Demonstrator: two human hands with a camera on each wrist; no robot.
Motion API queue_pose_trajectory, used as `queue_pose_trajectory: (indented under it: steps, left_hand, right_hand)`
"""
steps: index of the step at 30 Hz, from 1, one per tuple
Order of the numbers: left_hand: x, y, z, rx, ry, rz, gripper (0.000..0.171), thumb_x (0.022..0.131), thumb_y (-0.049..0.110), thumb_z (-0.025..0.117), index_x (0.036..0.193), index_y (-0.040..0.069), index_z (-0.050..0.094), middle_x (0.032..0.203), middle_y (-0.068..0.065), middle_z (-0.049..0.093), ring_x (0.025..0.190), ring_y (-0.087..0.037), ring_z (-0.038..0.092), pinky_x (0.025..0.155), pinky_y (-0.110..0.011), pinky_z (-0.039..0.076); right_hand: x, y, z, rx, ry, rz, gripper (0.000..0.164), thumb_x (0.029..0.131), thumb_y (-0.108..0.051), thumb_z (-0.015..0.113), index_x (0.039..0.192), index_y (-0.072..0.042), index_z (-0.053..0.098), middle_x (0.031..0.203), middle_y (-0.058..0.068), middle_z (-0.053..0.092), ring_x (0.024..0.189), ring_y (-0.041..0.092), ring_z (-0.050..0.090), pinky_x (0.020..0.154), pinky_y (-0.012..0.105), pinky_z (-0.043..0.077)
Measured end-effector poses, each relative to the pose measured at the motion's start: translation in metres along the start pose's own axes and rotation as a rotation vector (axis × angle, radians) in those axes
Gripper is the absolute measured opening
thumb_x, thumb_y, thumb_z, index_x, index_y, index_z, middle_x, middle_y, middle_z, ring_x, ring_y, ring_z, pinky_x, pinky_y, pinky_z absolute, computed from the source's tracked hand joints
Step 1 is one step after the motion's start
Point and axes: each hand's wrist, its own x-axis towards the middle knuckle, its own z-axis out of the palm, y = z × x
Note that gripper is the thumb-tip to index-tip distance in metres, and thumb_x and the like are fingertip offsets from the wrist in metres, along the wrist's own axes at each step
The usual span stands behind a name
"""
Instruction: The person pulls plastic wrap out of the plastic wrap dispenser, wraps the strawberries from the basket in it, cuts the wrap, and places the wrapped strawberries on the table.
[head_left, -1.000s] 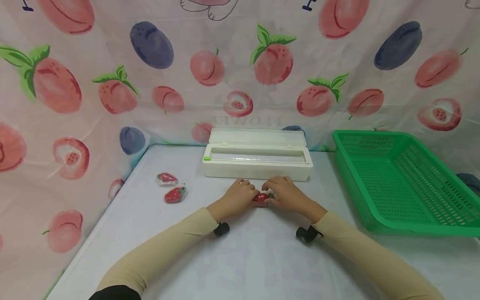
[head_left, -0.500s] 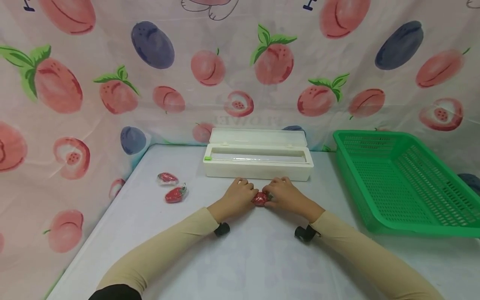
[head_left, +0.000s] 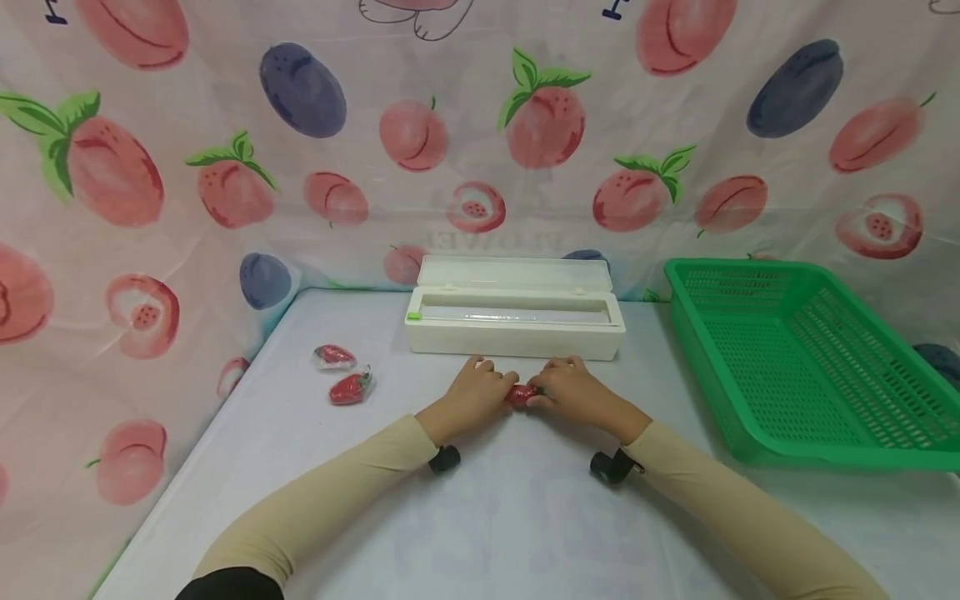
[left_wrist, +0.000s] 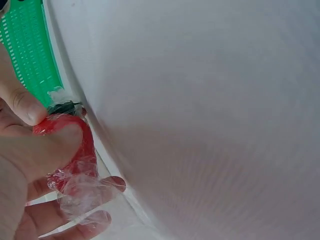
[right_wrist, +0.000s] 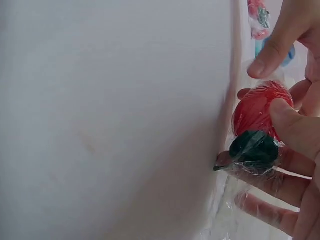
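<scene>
My left hand (head_left: 480, 390) and right hand (head_left: 573, 390) meet in front of the white box. Between them they hold a red, pepper-shaped fruit (right_wrist: 255, 112) wrapped in clear cling film (left_wrist: 85, 197). The left thumb (left_wrist: 67, 142) presses on its red body, with other fingers behind. At the end with the dark green cap (right_wrist: 254, 146), my right thumb (right_wrist: 285, 117) lies on the fruit and fingers reach underneath. Loose film bunches at the other end. Two similar film-wrapped red fruits (head_left: 350, 388) lie to the left of my hands.
Behind the hands stands a long white cling-film dispenser (head_left: 514, 337) with its lid raised. A green perforated basket (head_left: 742, 417) is at the right. The white-covered table (head_left: 480, 517) meets a fruit-print curtain (head_left: 465, 100) at the back.
My right fingers have come down closer around the fruit's capped end. The fruit has turned slightly between the hands. The left hand has barely shifted, and the two other fruits stay put.
</scene>
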Motion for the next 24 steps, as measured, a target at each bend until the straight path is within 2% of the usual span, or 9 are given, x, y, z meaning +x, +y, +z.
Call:
queue_pose_trajectory:
  steps: [4, 8, 14, 20, 24]
  left_hand:
    - [0.000, 0.000, -0.001, 0.012, 0.015, -0.011, 0.028, 0.084, 0.041, 0.066, 0.103, 0.020, 0.065, 0.091, 0.001, 0.072, 0.090, -0.019, 0.060, 0.096, -0.041, 0.041]
    - [0.000, 0.001, -0.001, 0.021, -0.009, -0.023, 0.029, 0.084, 0.042, 0.065, 0.105, 0.022, 0.067, 0.091, 0.001, 0.072, 0.090, -0.018, 0.061, 0.097, -0.041, 0.041]
    - [0.002, 0.003, -0.001, 0.029, -0.074, -0.055, 0.031, 0.087, 0.044, 0.061, 0.104, 0.019, 0.068, 0.091, 0.000, 0.072, 0.090, -0.019, 0.063, 0.098, -0.041, 0.041]
    - [0.001, 0.002, -0.001, 0.021, -0.097, -0.076, 0.033, 0.088, 0.044, 0.059, 0.101, 0.015, 0.068, 0.089, -0.001, 0.072, 0.089, -0.019, 0.063, 0.097, -0.041, 0.041]
    - [0.001, 0.002, -0.001, 0.031, -0.091, -0.072, 0.033, 0.089, 0.044, 0.060, 0.103, 0.015, 0.068, 0.092, -0.001, 0.072, 0.092, -0.020, 0.063, 0.098, -0.041, 0.041]
  right_hand:
    - [-0.002, 0.000, -0.001, -0.049, 0.021, 0.014, 0.029, 0.085, -0.038, 0.064, 0.097, -0.012, 0.072, 0.089, -0.001, 0.071, 0.096, 0.023, 0.057, 0.092, 0.053, 0.036]
    - [-0.005, -0.001, 0.001, -0.172, 0.064, 0.009, 0.033, 0.085, -0.045, 0.062, 0.091, -0.015, 0.072, 0.083, -0.001, 0.072, 0.091, 0.023, 0.059, 0.090, 0.054, 0.040]
    - [-0.009, -0.004, 0.003, -0.354, 0.150, -0.011, 0.035, 0.085, -0.048, 0.060, 0.085, -0.015, 0.069, 0.075, 0.001, 0.071, 0.077, 0.022, 0.061, 0.076, 0.046, 0.045]
    - [-0.010, -0.004, 0.003, -0.414, 0.163, 0.029, 0.040, 0.085, -0.051, 0.060, 0.075, -0.012, 0.063, 0.061, 0.001, 0.061, 0.063, 0.019, 0.058, 0.065, 0.039, 0.045]
    - [-0.013, -0.002, 0.003, -0.489, 0.177, 0.005, 0.042, 0.083, -0.054, 0.060, 0.077, -0.012, 0.063, 0.063, 0.002, 0.063, 0.063, 0.020, 0.060, 0.063, 0.038, 0.045]
